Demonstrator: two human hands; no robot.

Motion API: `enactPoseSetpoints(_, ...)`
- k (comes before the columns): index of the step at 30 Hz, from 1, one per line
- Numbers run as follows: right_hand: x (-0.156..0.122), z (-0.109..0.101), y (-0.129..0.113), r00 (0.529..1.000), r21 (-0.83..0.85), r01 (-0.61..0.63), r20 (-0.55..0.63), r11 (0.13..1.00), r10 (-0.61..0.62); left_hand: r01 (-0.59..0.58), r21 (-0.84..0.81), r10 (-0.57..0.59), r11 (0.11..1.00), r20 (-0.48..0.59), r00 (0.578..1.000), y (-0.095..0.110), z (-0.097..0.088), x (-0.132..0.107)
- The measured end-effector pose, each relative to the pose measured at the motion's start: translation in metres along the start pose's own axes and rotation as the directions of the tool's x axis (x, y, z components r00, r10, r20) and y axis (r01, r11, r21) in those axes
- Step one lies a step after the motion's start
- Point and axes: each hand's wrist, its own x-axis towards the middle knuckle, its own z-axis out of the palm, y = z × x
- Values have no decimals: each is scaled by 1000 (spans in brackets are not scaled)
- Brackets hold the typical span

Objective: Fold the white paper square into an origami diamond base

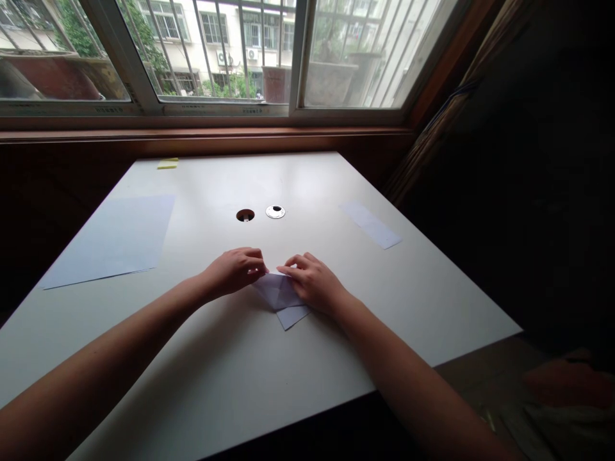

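Observation:
A small folded sheet of white paper is between my hands near the middle of the white table. Its lower flap sticks out toward me as a pointed corner. My left hand has its fingers curled and pinches the paper's upper left edge. At the upper right edge, my right hand grips the same paper between thumb and fingers, covering its right side. Creases run across the visible face of the paper.
The white table carries a stack of large paper sheets at left, a paper strip at right and yellow sticky notes at the back. A round hole sits beside a metal cap. A window stands behind.

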Motion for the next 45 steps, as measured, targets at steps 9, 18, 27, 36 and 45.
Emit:
enactPoseSetpoints(9, -1, -5, -3, 997, 26, 58, 47, 998, -60, -63, -251, 54, 966, -42, 998, -19, 4, -20)
enactPoseSetpoints(18, -1, -4, -4, 996, 22, 63, 62, 998, -64, 137, -400, -119, 906, 70, 990, -12, -9, -28)
enactPoseSetpoints(27, -1, -3, -4, 997, 21, 58, 49, 998, -59, 126, -456, -115, 881, 50, 992, -11, -9, -45)
enactPoseSetpoints(36, 0, -4, -8, 997, 31, 55, 60, 998, -57, 33, -444, -81, 896, -90, 993, -10, 3, -53)
enactPoseSetpoints(45, -2, -2, -10, 995, 15, 73, 70, 997, -73, 22, -354, -82, 935, -155, 984, -11, 8, -56)
